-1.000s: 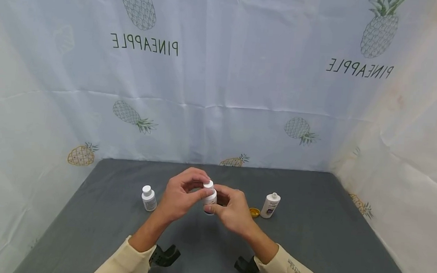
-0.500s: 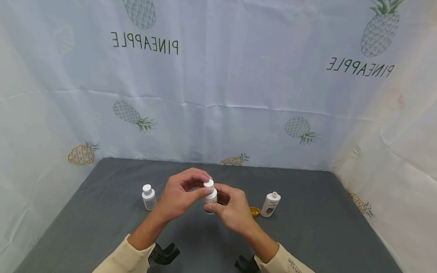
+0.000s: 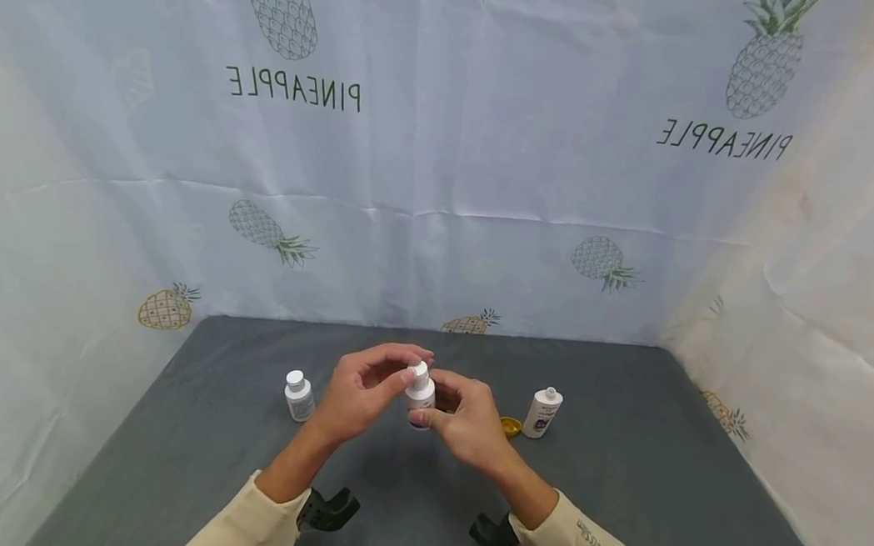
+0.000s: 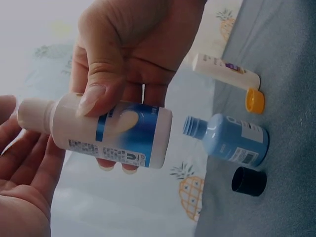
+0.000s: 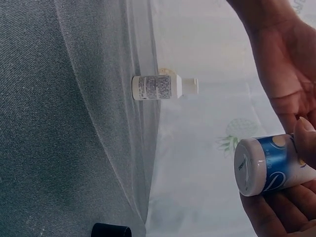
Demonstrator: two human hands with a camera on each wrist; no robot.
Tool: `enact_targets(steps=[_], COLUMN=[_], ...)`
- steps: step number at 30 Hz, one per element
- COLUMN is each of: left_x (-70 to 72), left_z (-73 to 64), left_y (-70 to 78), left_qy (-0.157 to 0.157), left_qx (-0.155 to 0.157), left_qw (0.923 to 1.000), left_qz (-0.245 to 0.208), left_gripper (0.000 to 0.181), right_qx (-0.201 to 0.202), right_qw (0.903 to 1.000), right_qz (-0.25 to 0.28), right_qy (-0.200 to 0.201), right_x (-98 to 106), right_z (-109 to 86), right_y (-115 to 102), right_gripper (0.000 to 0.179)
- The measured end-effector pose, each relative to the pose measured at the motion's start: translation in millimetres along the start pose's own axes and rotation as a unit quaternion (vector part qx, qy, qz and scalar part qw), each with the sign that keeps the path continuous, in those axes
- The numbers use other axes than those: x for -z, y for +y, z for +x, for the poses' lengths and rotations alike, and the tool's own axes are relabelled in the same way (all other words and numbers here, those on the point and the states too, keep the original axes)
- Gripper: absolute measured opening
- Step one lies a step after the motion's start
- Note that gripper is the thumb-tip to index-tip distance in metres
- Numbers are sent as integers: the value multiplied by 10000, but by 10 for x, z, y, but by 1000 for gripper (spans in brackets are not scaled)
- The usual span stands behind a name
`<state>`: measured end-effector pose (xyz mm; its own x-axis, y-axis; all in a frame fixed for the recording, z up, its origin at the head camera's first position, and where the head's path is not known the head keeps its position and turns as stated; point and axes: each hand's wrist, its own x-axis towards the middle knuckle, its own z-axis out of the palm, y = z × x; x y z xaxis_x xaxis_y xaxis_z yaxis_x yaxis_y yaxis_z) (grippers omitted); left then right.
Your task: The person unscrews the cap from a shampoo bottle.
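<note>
Near the middle in the head view, my right hand (image 3: pixel 469 421) holds a small white bottle (image 3: pixel 420 399) with a blue label band, thumb on the near side and fingers behind. In the left wrist view the bottle's white cap (image 4: pixel 34 114) sits on its neck and shows whole. My left hand (image 3: pixel 358 393) is around that cap with its fingers loosened and fairly straight, thumb beside the cap in the head view. The right wrist view shows the bottle's base raised above the table.
Left on the grey table (image 3: pixel 185 458) stands another white capped bottle (image 3: pixel 298 398). To the right are an uncapped white bottle (image 3: pixel 541 415) and a yellow cap (image 3: pixel 509 426). A blue uncapped bottle (image 4: pixel 237 140) and black cap (image 4: pixel 249 181) show in the left wrist view.
My left hand's fingers have loosened from the cap and straightened, so more of the cap shows. My right hand keeps its grip on the bottle in about the same place.
</note>
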<state>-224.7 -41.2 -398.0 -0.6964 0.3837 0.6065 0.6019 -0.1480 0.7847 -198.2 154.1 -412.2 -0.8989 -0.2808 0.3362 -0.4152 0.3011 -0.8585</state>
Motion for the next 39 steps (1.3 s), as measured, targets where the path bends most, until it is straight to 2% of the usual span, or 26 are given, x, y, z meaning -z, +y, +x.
enact_targets(steps=[12,17,21,26,33,39], left_x=[-3,-3,2,12,11,45], left_z=[14,5,0,-3,13,-1], left_y=[7,22,14,0,29,40], left_qy=[198,125,13,16,224,-52], left_qx=[-49,19,-112,-262,131,82], left_qw=[9993,9998,9999,9996,9987,9998], left_qz=[329,134,48,83,435,174], left_gripper=[20,17,16,17,17,17], right_qx=[-71,-76,-98,0,-42,-24], right_qw=[9998,9999,9999,10000,9999,10000], right_qz=[160,64,-28,17,134,39], right_qy=[-39,72,100,53,-1,-8], right_x=[-7,-5,0,-3,-11,-18], right_z=[-12,-6,-13,-12,-1,-2], right_y=[-12,-7,-3,4,-8,-4], right_gripper=[43,44,45,45,44,45])
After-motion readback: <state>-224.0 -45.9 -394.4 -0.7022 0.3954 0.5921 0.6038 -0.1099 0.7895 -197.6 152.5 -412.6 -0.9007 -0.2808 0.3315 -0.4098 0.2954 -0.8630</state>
